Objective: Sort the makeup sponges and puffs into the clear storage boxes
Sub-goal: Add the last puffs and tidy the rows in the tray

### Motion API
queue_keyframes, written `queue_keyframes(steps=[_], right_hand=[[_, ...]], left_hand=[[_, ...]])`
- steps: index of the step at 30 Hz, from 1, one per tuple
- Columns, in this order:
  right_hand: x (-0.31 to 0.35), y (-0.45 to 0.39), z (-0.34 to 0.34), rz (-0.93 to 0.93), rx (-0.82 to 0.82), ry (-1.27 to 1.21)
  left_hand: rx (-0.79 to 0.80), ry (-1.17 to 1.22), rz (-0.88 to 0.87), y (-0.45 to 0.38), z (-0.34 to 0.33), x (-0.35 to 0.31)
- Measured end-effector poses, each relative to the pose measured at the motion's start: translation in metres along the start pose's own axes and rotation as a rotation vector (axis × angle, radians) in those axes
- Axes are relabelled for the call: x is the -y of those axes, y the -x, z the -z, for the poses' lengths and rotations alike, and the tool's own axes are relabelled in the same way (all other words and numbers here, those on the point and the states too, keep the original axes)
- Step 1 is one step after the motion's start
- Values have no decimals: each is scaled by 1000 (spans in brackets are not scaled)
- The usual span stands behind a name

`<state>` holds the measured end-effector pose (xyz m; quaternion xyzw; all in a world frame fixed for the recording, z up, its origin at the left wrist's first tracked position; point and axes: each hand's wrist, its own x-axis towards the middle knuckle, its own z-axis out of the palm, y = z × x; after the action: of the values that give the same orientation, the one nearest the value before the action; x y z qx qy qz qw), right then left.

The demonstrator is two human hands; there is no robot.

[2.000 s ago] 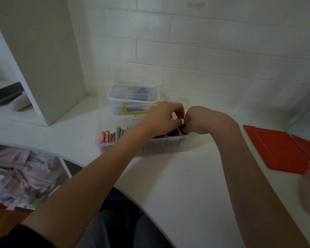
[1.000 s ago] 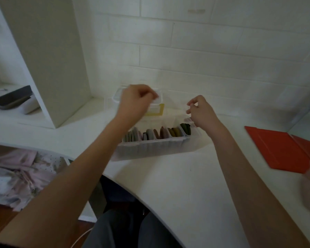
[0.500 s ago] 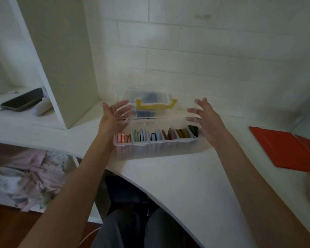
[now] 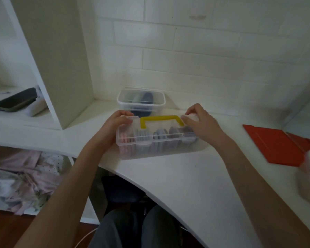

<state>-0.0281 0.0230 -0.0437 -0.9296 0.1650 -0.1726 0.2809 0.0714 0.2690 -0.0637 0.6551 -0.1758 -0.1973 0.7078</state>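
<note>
The head view looks down on a white counter (image 4: 177, 178) that curves toward the person, with a clear storage box (image 4: 156, 140) standing near the counter's back edge, just ahead of the inward curve of its front edge. Its lid with a yellow handle (image 4: 161, 119) lies over the top, and through the clear walls a row of makeup sponges and puffs (image 4: 150, 138) stands on edge, pinkish at the left end and grey-blue toward the right. The left hand (image 4: 115, 126) grips the lid's back left corner, fingers curled over the edge; the right hand (image 4: 199, 120) pinches the lid's back right corner between thumb and curled fingers. Whether the lid is fully seated cannot be told. A second clear box (image 4: 140, 101), lidded and holding dark blue and pale pieces, sits further back, right in the counter's back corner, apart from the first. An orange folder (image 4: 274, 144) lies toward the counter's right edge. The step in hand appears to be closing the filled box, so the sorting looks nearly finished. The next move likely calls for even downward pressure at both corners until the lid snaps home, keeping the box from sliding on the smooth counter.
</note>
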Motion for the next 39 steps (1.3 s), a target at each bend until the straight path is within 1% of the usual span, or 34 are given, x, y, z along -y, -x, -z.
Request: queue_keyframes(steps=[1,2,4,8,9,10,11,13,15,16,18,19,23,25,28,39], right_hand=[[0,1,-1,12,-37,52],[-1,4,0,35,-59,45],[-2,9,0,69,-69,-133],[-8,19,-6,40,-102,-510],[-12,22,-8,43,-104,-582],[-14,26,-9,46,-94,-644],[-16,29,-11,42,-84,-701],[-20,37,-16,14,-91,-783],[-21,41,-21,-11,-144,-843],[-20,42,-22,-22,-173,-861],[-21,45,-24,-20,-199,-867],[-22,47,-24,-7,-186,-859],[-36,54,-18,54,25,-806],[-40,54,-15,79,75,-779],[-41,54,-13,95,70,-755],[-35,55,-18,94,-82,-691]], left_hand=[[-11,-57,30,2,4,-1],[-28,-97,50,4,7,-3],[-101,-127,40,7,8,-6],[-390,-99,-229,20,-9,0],[-427,-95,-264,23,-12,5],[-424,-65,-265,29,-14,9],[-365,-9,-238,33,-16,14],[-146,80,-205,36,-14,25],[6,43,-252,38,-9,32],[40,11,-268,39,-7,33],[32,-72,-277,42,-5,33],[12,-127,-286,45,-5,34],[-156,-371,-347,48,-7,37],[-149,-354,-351,49,-7,38],[-122,-357,-361,51,-9,37],[-197,-452,-350,53,-15,33]])
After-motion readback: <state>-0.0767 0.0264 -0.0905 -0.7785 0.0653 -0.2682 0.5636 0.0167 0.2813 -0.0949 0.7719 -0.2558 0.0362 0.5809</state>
